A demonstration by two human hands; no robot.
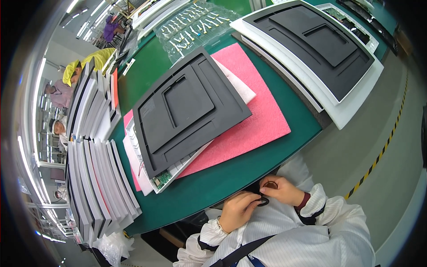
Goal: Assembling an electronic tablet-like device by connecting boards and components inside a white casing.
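Close to my body, below the front edge of the green table, both hands are at work near each other. My left hand point(239, 211) pinches a small black curled piece point(263, 201) between thumb and fingers. My right hand point(284, 190) has its fingers bent round a dark brownish ring-shaped thing point(270, 184). Whether the two pieces are joined I cannot tell. Beyond my hands a black recessed panel point(187, 133) lies askew over a white frame point(187, 167). A green circuit board point(163, 179) shows at that frame's near corner. Pink foam point(267, 118) lies underneath.
Upright stacks of white and grey panels point(100, 187) line the left side. Another black panel point(320, 42) rests on white sheets at the right. Bubble wrap with several white connectors point(191, 29) lies at the back. People point(91, 60) work beyond the left stacks.
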